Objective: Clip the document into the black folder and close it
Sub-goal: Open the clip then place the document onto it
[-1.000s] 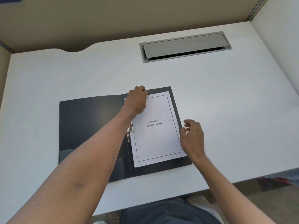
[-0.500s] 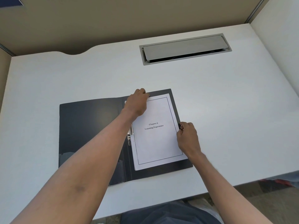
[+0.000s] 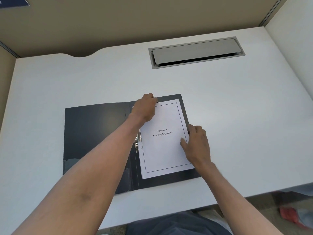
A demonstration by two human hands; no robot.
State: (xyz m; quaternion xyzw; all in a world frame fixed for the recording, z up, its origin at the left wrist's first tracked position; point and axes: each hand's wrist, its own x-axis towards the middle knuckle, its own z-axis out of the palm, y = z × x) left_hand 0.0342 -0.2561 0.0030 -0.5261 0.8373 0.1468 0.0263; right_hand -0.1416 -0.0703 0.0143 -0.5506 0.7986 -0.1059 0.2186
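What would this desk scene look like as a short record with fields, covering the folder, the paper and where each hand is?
folder: black folder, lying open flat on the white desk
document: white document titled "Chapter 6 Learning Experience", lying on the folder's right half
clip: metal clip at the spine, beside the page's left edge, partly hidden
left hand: left hand on the page's top left corner
right hand: right hand on the page's right edge, thumb on the paper
desk fitting: grey cable hatch at the back
folder state: not yet closed
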